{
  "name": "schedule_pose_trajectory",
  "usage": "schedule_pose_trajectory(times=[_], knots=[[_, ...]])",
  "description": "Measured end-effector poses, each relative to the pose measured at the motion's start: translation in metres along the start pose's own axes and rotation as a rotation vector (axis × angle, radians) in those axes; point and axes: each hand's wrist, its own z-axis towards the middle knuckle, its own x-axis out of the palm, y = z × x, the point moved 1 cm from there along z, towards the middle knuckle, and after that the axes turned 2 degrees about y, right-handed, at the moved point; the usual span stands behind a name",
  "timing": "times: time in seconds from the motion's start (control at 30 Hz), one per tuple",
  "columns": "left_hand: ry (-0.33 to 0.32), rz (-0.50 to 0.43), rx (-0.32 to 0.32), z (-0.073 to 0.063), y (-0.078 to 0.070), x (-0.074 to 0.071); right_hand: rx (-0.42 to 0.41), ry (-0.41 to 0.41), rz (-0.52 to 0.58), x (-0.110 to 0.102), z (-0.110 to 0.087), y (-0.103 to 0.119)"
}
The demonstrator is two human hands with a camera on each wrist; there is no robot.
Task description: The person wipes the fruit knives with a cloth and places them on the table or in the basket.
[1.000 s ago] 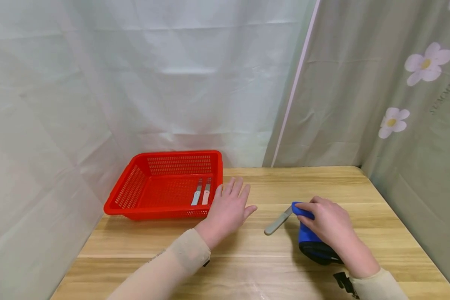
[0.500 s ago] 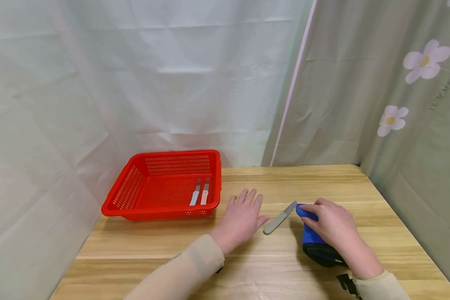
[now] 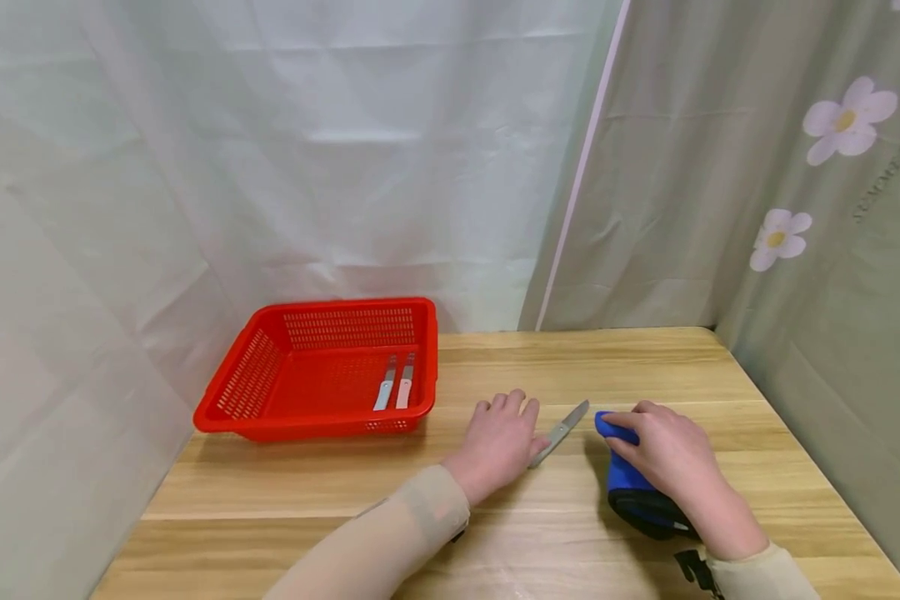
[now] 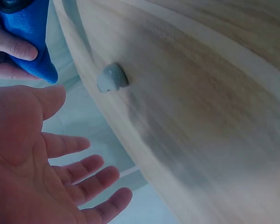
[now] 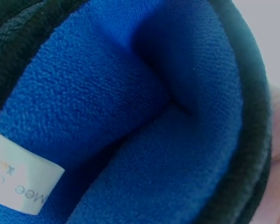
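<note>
A small knife with a grey handle (image 3: 561, 430) lies slantwise on the wooden table, its blade pointing away and to the right. Just left of it hovers my left hand (image 3: 498, 446), palm down with loosely spread fingers; the thumb overlaps the handle in the head view. In the left wrist view, though, a gap shows between that thumb and the knife's handle end (image 4: 113, 77). My right hand (image 3: 667, 446) pinches a rolled or folded blue cloth (image 3: 626, 473) with black edging. A white label (image 5: 25, 175) shows inside its folds in the right wrist view.
A red plastic basket (image 3: 307, 428) stands at the back left. Inside lie a knife with a light blue handle (image 3: 382, 395) and one with a pink handle (image 3: 404, 393). Pale curtains (image 3: 330, 167) hang behind the wooden table (image 3: 270, 479).
My left hand has moved right and slightly nearer, from beside the basket to the grey knife. My right hand has drawn the blue cloth slightly right, and the knife's blade is now uncovered.
</note>
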Motion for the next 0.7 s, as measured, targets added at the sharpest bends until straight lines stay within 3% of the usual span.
schedule_pose_trajectory(times=[0.27, 0.7], knots=[[0.011, 0.013, 0.008, 0.009, -0.008, 0.003, 0.010, 0.004, 0.005, 0.001, -0.002, -0.003], [0.088, 0.008, -0.017, 0.024, -0.014, 0.016, 0.024, 0.010, -0.001, 0.003, -0.005, -0.004]])
